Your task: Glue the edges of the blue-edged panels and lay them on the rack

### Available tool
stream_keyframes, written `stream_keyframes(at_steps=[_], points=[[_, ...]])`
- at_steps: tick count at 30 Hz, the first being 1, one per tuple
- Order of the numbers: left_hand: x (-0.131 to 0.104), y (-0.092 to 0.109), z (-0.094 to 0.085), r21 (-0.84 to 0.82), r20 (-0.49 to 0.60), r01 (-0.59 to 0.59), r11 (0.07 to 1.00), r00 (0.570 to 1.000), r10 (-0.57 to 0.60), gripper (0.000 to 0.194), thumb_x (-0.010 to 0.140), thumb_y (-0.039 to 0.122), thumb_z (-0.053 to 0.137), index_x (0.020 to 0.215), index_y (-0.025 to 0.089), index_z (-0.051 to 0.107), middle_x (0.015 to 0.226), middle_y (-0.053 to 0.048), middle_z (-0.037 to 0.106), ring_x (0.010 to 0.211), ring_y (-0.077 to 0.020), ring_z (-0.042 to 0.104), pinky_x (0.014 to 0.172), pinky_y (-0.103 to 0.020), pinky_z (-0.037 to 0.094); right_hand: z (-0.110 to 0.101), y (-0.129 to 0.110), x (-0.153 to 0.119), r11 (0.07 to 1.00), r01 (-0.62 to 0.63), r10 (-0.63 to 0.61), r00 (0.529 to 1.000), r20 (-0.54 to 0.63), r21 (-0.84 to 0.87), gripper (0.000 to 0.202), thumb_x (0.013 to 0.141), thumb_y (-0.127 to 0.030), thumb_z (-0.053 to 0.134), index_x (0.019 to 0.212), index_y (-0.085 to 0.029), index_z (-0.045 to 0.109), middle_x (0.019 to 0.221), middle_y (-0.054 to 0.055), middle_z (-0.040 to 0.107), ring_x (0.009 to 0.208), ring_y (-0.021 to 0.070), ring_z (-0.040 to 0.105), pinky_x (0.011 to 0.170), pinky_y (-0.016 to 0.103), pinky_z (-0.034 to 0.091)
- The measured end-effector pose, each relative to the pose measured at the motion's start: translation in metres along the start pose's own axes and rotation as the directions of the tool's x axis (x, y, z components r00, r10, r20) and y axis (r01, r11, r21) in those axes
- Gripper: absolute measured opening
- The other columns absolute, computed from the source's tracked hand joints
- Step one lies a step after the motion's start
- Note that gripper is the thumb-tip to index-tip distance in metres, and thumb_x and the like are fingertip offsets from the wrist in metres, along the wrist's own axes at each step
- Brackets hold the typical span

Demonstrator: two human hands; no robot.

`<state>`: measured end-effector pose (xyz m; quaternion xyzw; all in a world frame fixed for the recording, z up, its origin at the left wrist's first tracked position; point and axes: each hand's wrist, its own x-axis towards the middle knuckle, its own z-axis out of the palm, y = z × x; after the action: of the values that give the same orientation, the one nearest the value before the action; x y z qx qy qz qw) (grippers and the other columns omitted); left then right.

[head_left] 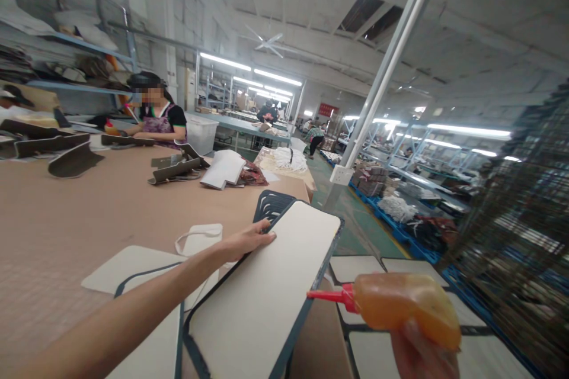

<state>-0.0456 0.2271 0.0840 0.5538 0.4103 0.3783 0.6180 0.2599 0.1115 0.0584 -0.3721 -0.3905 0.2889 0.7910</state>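
Head: bottle [391,299] in right grip [420,352]; panel [267,290] in left [249,241].

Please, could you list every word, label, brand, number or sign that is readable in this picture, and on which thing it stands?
No text can be read for certain.
Red banner in the background: any writing is too small and blurred to read.
Squeeze bottle in the right hand: no label visible on the side shown.
Cream panel held by the left hand: no print visible on its face.
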Motion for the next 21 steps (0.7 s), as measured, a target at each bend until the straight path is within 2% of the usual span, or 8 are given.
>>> stream_keyframes(at_steps=[2, 6, 8, 11, 14, 17, 21], points=[[0.004, 0.001, 0.0, -0.003, -0.004, 0.001, 1.0, 1.0, -0.001, 0.058, 0.06, 0.049, 0.076, 0.1, 0.019, 0.046, 0.074, 0.002, 0.063, 0.066, -0.0163, 0.062, 0.058, -0.025, 0.048, 0.01, -0.008, -0.007, 0.996, -0.066, 0.067, 0.998, -0.02, 0.053, 0.055, 0.055, -0.029, 0.081, 0.107, -0.025, 0.063, 0.086, 0.002, 0.072, 0.071, 0.0175, 0.066, 0.061, 0.024, 0.054], [0.01, 0.006, 0.002, -0.008, -0.031, 0.027, 1.0, 0.999, -0.027, 0.054, 0.06, 0.043, 0.076, 0.099, 0.02, 0.047, 0.072, 0.003, 0.064, 0.062, -0.0145, 0.061, 0.058, -0.025, 0.049, 0.021, -0.02, -0.016, 0.999, -0.037, 0.038, 0.999, -0.016, 0.017, 0.061, 0.055, -0.029, 0.082, 0.111, -0.026, 0.06, 0.086, 0.0, 0.072, 0.068, 0.0157, 0.066, 0.063, 0.021, 0.053], [0.011, 0.009, 0.003, 0.004, -0.041, 0.03, 1.0, 0.999, -0.03, 0.051, 0.061, 0.042, 0.076, 0.097, 0.02, 0.049, 0.074, 0.002, 0.065, 0.062, -0.0145, 0.062, 0.059, -0.024, 0.049, 0.025, -0.025, -0.02, 0.997, -0.08, 0.081, 0.997, -0.006, 0.017, 0.063, 0.057, -0.03, 0.081, 0.115, -0.027, 0.057, 0.088, 0.0, 0.072, 0.072, 0.0158, 0.067, 0.065, 0.02, 0.053], [0.012, 0.015, 0.005, 0.026, -0.092, 0.034, 0.999, 0.995, -0.032, 0.049, 0.061, 0.038, 0.076, 0.099, 0.02, 0.052, 0.079, 0.0, 0.066, 0.069, -0.0166, 0.063, 0.062, -0.025, 0.05, 0.028, -0.03, -0.027, 0.986, -0.163, 0.163, 0.987, 0.016, 0.038, 0.055, 0.059, -0.032, 0.08, 0.108, -0.025, 0.059, 0.086, 0.0, 0.071, 0.075, 0.0168, 0.066, 0.066, 0.022, 0.053], [0.015, 0.019, 0.006, 0.032, -0.137, 0.041, 0.999, 0.99, -0.037, 0.053, 0.06, 0.035, 0.076, 0.104, 0.02, 0.051, 0.088, -0.002, 0.067, 0.079, -0.0193, 0.064, 0.064, -0.025, 0.051, 0.028, -0.033, -0.031, 0.989, -0.149, 0.149, 0.988, 0.025, -0.003, 0.05, 0.059, -0.035, 0.08, 0.103, -0.024, 0.061, 0.082, 0.0, 0.07, 0.073, 0.0165, 0.066, 0.066, 0.022, 0.053], [0.017, 0.022, 0.006, 0.043, -0.154, 0.056, 0.998, 0.987, -0.049, 0.049, 0.063, 0.032, 0.074, 0.105, 0.02, 0.051, 0.088, -0.002, 0.066, 0.079, -0.0203, 0.064, 0.063, -0.026, 0.051, 0.026, -0.034, -0.033, 0.987, -0.142, 0.146, 0.988, 0.051, -0.07, 0.06, 0.058, -0.04, 0.08, 0.111, -0.024, 0.059, 0.092, 0.004, 0.07, 0.081, 0.0201, 0.066, 0.07, 0.026, 0.054], [0.02, 0.027, 0.007, 0.054, -0.164, 0.067, 0.996, 0.985, -0.058, 0.038, 0.067, 0.029, 0.071, 0.098, 0.02, 0.051, 0.079, 0.0, 0.065, 0.072, -0.0193, 0.064, 0.063, -0.027, 0.051, 0.022, -0.033, -0.036, 0.988, -0.128, 0.134, 0.989, 0.064, -0.09, 0.069, 0.058, -0.038, 0.079, 0.121, -0.025, 0.053, 0.107, 0.005, 0.067, 0.092, 0.0225, 0.065, 0.082, 0.029, 0.053]])
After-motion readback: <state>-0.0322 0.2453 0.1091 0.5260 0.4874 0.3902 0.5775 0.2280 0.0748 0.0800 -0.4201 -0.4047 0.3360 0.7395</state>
